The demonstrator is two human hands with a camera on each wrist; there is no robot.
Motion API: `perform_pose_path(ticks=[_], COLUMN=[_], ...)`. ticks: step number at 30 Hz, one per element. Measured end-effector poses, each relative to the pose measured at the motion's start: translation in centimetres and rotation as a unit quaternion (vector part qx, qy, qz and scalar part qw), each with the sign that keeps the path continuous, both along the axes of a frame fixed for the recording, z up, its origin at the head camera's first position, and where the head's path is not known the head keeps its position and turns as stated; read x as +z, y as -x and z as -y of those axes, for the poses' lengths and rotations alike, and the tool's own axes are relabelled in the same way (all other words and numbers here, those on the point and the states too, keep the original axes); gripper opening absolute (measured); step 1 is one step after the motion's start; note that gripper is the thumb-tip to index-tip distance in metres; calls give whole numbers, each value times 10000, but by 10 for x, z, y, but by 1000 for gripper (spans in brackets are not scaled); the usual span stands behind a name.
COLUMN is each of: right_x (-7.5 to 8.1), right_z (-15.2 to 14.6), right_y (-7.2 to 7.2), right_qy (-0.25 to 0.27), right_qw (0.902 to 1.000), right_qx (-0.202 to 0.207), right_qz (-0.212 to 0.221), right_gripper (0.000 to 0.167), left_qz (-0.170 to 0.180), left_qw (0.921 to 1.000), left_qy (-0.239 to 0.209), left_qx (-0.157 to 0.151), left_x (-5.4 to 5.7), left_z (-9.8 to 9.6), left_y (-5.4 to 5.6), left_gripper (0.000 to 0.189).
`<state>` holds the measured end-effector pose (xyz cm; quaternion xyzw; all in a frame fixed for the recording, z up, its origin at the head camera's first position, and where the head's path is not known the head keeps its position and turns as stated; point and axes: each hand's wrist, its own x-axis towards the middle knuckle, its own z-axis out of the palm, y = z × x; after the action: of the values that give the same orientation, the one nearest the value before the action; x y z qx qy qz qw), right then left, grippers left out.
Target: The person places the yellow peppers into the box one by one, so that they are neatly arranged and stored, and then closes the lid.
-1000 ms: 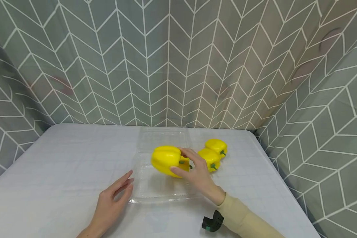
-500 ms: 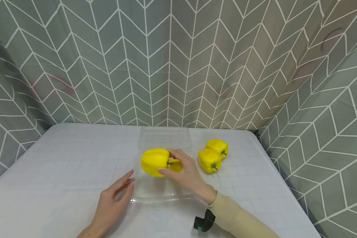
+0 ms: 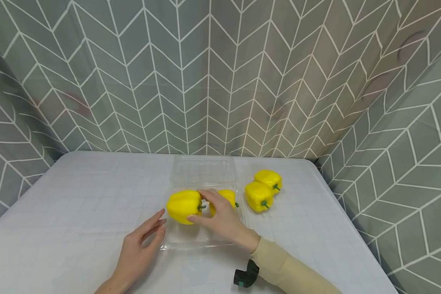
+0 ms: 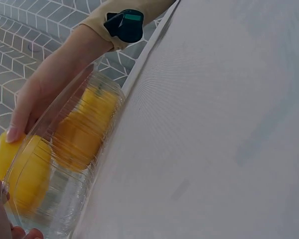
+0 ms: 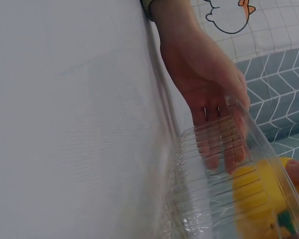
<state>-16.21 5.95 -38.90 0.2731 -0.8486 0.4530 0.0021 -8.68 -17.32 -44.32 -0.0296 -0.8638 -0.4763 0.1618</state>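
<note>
My right hand [image 3: 222,218] holds a yellow bell pepper [image 3: 183,206] near its green stem end, thumb on the near side and fingers on the far side. The pepper is low inside the left part of a clear plastic clamshell box [image 3: 191,240]. Another yellow bell pepper [image 3: 228,197] sits in the box's right part, partly covered by the right hand. My left hand [image 3: 139,247] rests at the box's left side; in the right wrist view its fingers [image 5: 212,144] lie fairly straight along the clear wall. The left wrist view shows the held pepper [image 4: 27,169] through the wall.
Behind the box its clear lid [image 3: 203,169] lies folded open on the white-covered table [image 3: 88,196]. To the right are two more yellow bell peppers, a nearer one [image 3: 258,197] and a farther one [image 3: 268,179]. A patterned curtain [image 3: 206,81] hangs behind the table.
My right hand has carried the pepper left and then down into the left part of the box. The pepper in the right part now shows more. The left hand has stayed in place.
</note>
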Motion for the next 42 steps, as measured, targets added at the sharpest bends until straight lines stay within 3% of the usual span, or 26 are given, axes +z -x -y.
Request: perform_pose_path(ticks=[13,27,42], right_x=[-2,-3,-4], right_z=[3,3,7], right_y=[1,0,0], right_qy=[-617,-1068,-1851], right_qw=[9976,9929,9776], right_qx=[127,-16,-72], right_qz=[-279,-532,-1000], right_gripper=[73,75,78], left_qz=[-317,-343,-412], left_qw=[9994,9993,9988], left_qy=[-120,-132,-217], left_qx=[-89,-99,-177], left_x=[2,4,1], left_z=[-2,-2,0], left_y=[-1,-2,0], left_gripper=[46,45,46])
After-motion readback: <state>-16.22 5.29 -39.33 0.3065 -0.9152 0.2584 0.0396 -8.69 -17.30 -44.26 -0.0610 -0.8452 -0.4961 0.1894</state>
